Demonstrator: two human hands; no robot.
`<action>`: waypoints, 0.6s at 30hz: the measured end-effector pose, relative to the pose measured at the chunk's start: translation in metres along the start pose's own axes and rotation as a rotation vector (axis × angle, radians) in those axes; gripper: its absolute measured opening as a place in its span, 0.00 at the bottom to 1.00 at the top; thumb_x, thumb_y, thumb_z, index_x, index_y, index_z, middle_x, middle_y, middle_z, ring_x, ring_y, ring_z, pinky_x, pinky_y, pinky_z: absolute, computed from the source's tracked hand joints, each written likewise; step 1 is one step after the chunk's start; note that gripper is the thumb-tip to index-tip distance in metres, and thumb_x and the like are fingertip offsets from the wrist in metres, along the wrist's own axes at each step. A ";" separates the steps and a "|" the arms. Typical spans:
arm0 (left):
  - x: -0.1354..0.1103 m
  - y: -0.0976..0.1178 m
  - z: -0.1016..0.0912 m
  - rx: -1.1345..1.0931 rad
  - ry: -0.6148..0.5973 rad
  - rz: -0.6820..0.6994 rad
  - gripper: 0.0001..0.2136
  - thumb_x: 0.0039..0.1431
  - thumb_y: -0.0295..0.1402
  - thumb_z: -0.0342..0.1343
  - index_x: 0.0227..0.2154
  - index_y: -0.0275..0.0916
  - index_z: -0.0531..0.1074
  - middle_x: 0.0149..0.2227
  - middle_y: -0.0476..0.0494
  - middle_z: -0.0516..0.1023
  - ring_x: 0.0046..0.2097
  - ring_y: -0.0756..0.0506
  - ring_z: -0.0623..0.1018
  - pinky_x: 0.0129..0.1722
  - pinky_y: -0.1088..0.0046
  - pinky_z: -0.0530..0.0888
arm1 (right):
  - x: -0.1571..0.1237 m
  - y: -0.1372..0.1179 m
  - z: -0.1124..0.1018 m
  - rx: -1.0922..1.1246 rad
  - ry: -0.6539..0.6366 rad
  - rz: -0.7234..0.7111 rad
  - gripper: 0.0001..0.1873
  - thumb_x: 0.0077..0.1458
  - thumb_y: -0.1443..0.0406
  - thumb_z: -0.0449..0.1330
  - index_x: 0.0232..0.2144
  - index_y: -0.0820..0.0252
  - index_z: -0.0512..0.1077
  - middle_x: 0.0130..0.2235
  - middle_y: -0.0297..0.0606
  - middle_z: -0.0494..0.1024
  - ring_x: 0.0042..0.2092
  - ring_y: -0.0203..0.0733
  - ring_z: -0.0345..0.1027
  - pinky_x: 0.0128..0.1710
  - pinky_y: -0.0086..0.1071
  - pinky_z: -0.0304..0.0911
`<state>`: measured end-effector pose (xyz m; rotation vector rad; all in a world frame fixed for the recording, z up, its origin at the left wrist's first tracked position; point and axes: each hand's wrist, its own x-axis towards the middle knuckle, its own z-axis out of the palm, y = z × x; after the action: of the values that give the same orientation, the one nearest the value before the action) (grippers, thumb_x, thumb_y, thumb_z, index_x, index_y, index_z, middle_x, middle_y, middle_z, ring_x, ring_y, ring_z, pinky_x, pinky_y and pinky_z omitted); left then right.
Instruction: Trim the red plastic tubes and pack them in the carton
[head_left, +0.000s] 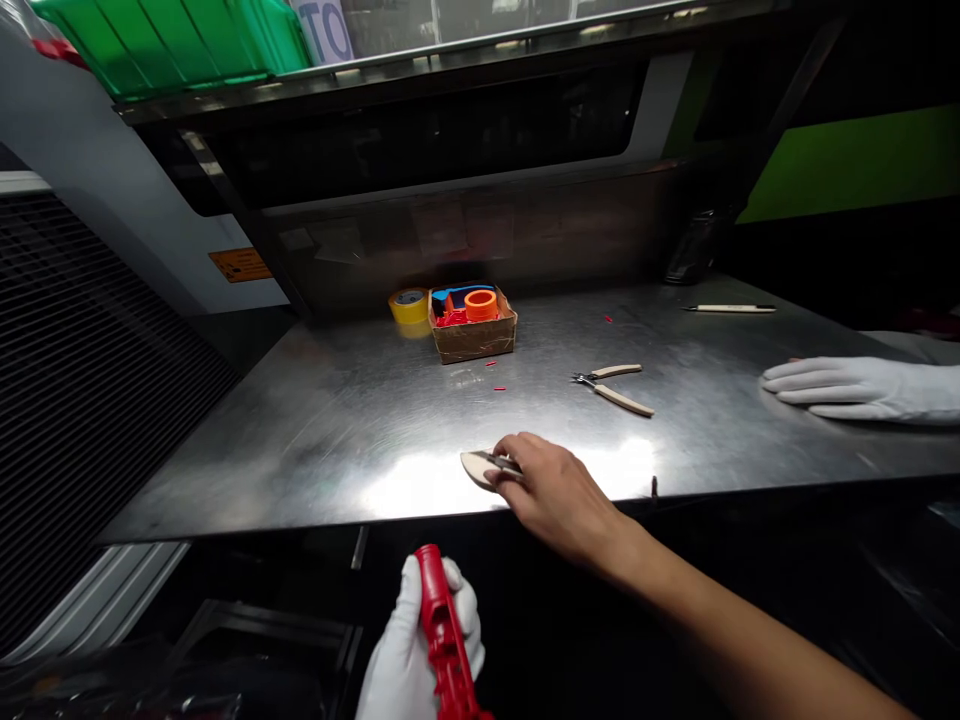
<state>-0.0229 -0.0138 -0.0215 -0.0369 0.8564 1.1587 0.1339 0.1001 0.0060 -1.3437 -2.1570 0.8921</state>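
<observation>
My left hand [405, 655], in a white glove, is closed around a long red plastic part [444, 630] held upright below the table's front edge. My bare right hand [551, 490] reaches over the edge of the steel table [337, 420]. Its fingertips are pinched on a small beige-handled cutting tool [480, 466] that lies on the table near the front edge. The tool's metal part runs under my fingers and is partly hidden.
Beige-handled pliers [615, 388] lie open mid-table. A cardboard box [474, 340] of orange, red and blue parts and a yellow tape roll [409, 305] stand at the back. A thin stick tool [731, 308] lies far right. Another person's white-gloved hand [847, 388] rests flat at the right edge.
</observation>
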 end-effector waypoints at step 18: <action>0.023 -0.003 -0.026 0.026 0.050 0.120 0.25 0.55 0.53 0.53 0.13 0.39 0.61 0.10 0.53 0.58 0.13 0.54 0.61 0.13 0.78 0.61 | -0.039 -0.024 0.048 0.133 -0.154 -0.382 0.06 0.49 0.72 0.55 0.32 0.58 0.65 0.34 0.33 0.70 0.32 0.36 0.63 0.30 0.28 0.54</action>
<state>-0.0324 -0.0086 -0.0546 0.0071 0.9277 1.2636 0.1043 0.0439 -0.0112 -0.7829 -2.3152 0.9848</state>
